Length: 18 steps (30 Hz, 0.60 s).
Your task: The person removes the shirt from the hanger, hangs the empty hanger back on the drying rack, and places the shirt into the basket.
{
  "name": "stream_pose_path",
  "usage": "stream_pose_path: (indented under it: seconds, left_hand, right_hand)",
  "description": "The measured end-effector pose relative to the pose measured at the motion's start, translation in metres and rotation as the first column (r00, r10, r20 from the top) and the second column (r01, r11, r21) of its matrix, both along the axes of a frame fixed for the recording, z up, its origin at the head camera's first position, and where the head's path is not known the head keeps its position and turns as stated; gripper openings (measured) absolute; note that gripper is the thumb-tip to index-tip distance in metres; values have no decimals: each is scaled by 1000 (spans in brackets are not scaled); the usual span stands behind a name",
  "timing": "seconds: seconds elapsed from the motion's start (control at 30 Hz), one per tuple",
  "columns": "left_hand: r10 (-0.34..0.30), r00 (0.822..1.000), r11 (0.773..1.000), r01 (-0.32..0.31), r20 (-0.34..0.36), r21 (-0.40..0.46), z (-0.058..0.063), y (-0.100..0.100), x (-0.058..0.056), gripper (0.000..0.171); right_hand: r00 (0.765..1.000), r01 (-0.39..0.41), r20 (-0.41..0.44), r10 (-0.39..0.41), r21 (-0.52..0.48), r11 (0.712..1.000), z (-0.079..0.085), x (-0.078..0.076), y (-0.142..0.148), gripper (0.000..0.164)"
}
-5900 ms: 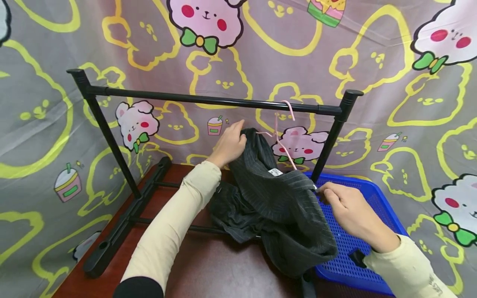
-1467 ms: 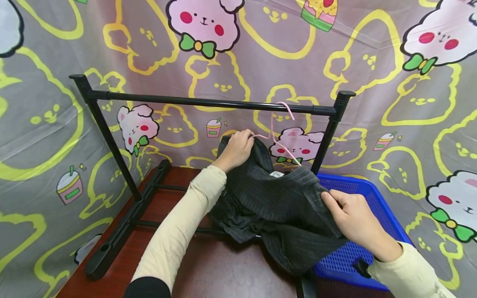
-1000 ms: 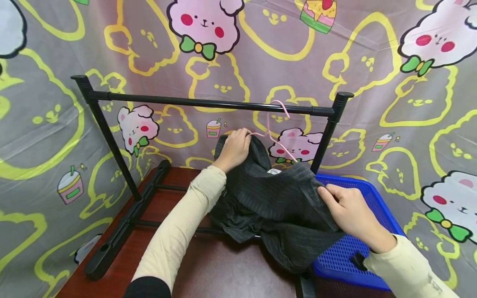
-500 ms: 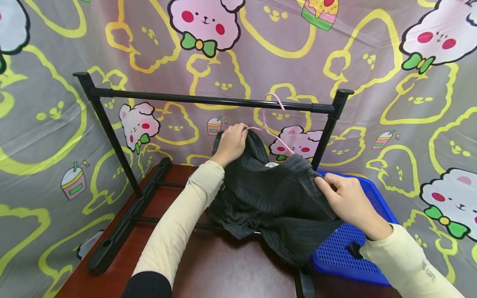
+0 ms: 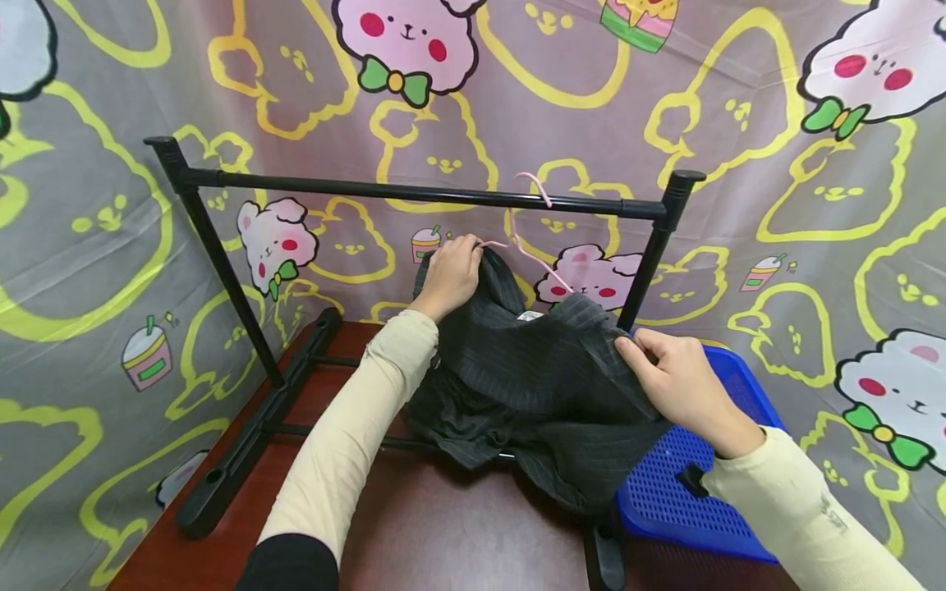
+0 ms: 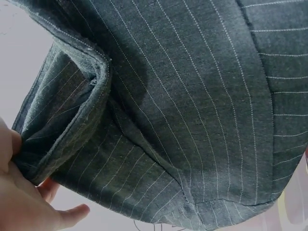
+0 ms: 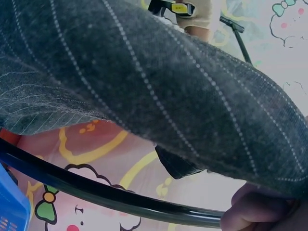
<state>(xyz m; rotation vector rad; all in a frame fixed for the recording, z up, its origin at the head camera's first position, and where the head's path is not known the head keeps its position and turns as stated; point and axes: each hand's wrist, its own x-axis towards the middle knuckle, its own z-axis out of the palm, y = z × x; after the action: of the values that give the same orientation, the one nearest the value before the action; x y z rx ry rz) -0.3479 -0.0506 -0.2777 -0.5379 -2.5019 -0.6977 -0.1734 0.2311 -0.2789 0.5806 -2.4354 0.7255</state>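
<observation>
A dark grey pinstriped shirt [image 5: 532, 369] hangs spread between both hands, a white label [image 5: 529, 316] showing at its neck. My left hand [image 5: 451, 275] grips its left shoulder beside one arm of a pink hanger [image 5: 543, 264]. The hanger's other arm runs into the shirt's right shoulder, and its hook overlaps the top bar. My right hand [image 5: 676, 382] pinches the cloth at the right side. In the left wrist view, thumb and fingers of the left hand [image 6: 24, 192] hold the shirt edge. Curled fingers of the right hand [image 7: 262, 209] show under the cloth in the right wrist view.
A black garment rack [image 5: 414, 192] stands on the reddish-brown table [image 5: 443, 525], its lower rails partly behind the shirt. To the right lies a blue perforated basket [image 5: 665, 501], partly under the right forearm. A cartoon-patterned curtain [image 5: 332, 107] closes off the back and sides.
The left hand, loose beside the shirt at first, now grips its shoulder. The right hand's grip has moved inward with the cloth. Lately hanger and shirt have shifted left and up along the bar.
</observation>
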Motion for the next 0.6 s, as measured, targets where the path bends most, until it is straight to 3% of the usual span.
stream_pose_path:
  seconds: [0.6]
  left_hand:
    - [35, 999, 999, -35, 5, 0, 5, -11, 0, 25]
  right_hand:
    - [1000, -15, 4, 15, 29, 999, 9, -6, -10, 34]
